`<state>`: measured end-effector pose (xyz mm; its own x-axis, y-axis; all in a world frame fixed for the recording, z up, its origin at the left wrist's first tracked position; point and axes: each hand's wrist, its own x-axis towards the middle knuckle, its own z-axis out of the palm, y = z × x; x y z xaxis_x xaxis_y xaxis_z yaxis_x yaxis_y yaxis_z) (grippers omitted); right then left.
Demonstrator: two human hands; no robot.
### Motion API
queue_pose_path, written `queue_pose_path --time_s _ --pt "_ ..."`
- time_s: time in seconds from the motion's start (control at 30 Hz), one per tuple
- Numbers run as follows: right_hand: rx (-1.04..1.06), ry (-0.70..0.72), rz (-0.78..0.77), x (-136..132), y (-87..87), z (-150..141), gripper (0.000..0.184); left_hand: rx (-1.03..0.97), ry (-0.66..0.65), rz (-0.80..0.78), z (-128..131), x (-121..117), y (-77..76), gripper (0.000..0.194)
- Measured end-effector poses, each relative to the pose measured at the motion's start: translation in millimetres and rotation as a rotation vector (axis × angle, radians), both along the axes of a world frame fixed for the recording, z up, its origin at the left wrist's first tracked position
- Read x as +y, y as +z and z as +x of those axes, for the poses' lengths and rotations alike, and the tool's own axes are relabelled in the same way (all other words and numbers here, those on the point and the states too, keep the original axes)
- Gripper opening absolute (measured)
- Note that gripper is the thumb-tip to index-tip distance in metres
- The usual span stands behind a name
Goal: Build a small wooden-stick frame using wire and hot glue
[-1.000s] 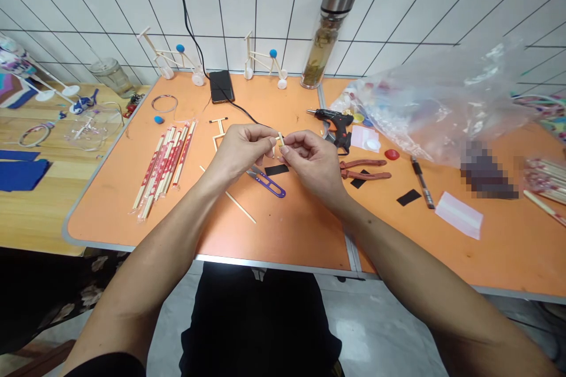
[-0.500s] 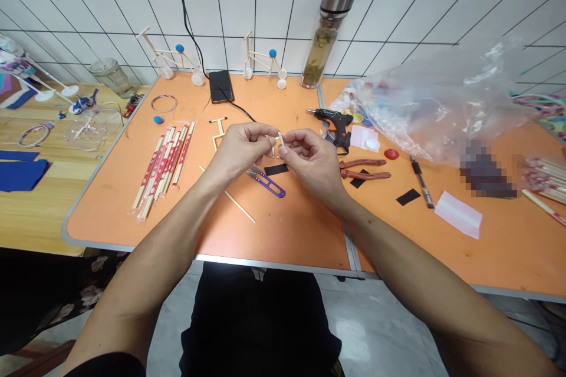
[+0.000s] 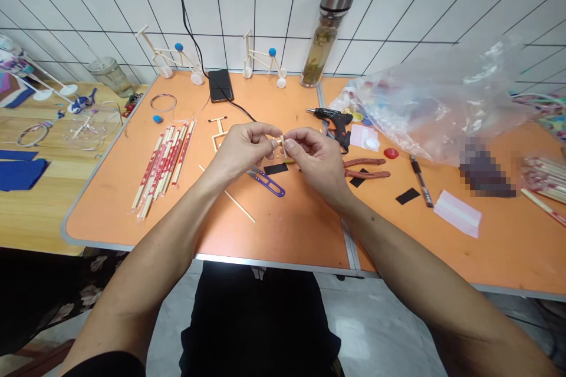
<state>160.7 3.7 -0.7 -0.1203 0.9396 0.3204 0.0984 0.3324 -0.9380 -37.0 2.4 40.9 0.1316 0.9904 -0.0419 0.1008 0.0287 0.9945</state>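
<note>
The left hand (image 3: 241, 153) and right hand (image 3: 316, 162) are curled nearly closed, their fingertips pinching a small wooden stick (image 3: 282, 146) above the orange table (image 3: 283, 241), well back from its front edge. Just below lie a black strip (image 3: 276, 169) and purple-handled thread snips (image 3: 266, 182); a glue gun (image 3: 336, 121) and red-handled pliers (image 3: 367, 168) sit just beside the right hand.
</note>
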Motion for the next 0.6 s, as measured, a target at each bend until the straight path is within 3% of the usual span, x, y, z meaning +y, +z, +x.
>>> queue_pose_path --time_s 0.6 --pt "0.004 0.007 0.001 -0.4 -0.9 -1.1 0.036 0.058 -0.017 -0.015 1.5 -1.1 2.2 0.026"
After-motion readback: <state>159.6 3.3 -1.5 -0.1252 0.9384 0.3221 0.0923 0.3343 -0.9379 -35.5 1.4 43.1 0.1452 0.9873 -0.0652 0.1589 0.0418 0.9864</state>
